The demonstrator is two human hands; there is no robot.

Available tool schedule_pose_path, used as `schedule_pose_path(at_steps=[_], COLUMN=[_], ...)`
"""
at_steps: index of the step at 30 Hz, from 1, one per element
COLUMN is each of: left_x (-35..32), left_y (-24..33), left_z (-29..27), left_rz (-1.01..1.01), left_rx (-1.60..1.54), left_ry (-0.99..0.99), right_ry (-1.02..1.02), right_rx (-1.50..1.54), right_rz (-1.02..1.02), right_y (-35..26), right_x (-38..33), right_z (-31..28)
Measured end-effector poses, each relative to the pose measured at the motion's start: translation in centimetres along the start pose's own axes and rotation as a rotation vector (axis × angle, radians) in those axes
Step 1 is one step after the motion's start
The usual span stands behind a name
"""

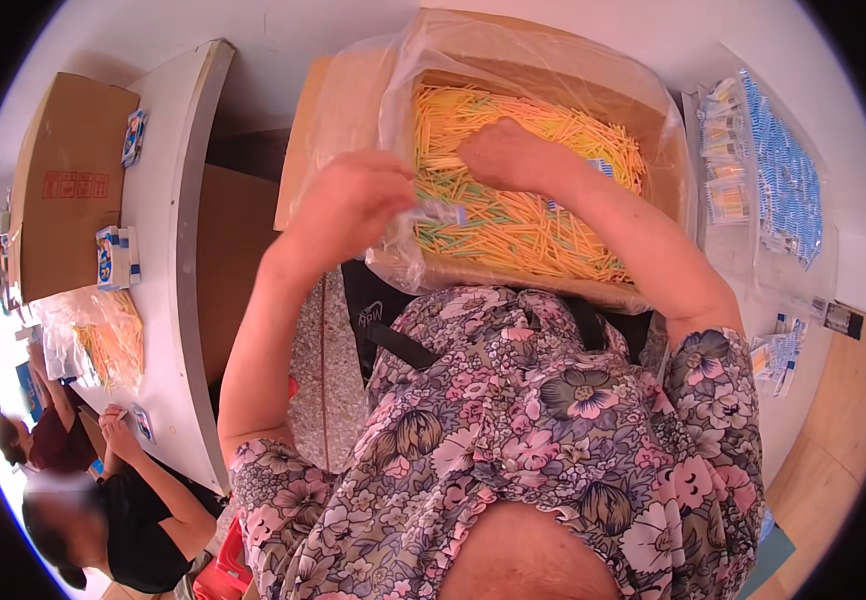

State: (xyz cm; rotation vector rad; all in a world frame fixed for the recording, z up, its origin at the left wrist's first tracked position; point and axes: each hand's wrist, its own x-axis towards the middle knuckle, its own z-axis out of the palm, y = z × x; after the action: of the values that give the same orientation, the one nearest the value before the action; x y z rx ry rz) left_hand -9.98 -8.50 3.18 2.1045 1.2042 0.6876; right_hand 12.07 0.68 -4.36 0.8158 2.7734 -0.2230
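Observation:
In front of me stands a cardboard box (pixel 543 40) lined with clear plastic film (pixel 393 95). Thin sticks (pixel 523 225) in orange, yellow and green fill it in a loose heap. My left hand (pixel 361 200) is over the box's left edge, fingers curled and a little blurred, pinching a small clear plastic bag (pixel 440 212) with a blue end. My right hand (pixel 508 155) reaches over the heap with its fingers closed and pointing down at the sticks; what they hold is hidden. A blue-and-white packet (pixel 601 167) lies among the sticks beside my right forearm.
On the right, a clear tray (pixel 768 255) holds rows of blue-and-white packets (pixel 788 170). More packets (pixel 778 355) lie nearer. To the left runs a white table (pixel 168 230) with a carton (pixel 73 190) and a bag of sticks (pixel 108 340); two other people work beside it.

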Motion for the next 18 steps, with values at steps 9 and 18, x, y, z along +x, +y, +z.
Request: schedule_pose_path(at_steps=[9,18], left_x=[4.3,3.6], left_y=[-1.4,0.4], left_z=[7.7,10.1], left_rz=[0.126,-0.134], left_rx=[-0.029,-0.592], left_ry=[-0.212,0.018], right_ry=[-0.016,0.282], right_rx=[0.237,1.523], right_rz=[-0.087,0.338], right_y=[-0.5,0.2], right_x=[-5.5,-9.1], right_z=[-5.5,-1.6])
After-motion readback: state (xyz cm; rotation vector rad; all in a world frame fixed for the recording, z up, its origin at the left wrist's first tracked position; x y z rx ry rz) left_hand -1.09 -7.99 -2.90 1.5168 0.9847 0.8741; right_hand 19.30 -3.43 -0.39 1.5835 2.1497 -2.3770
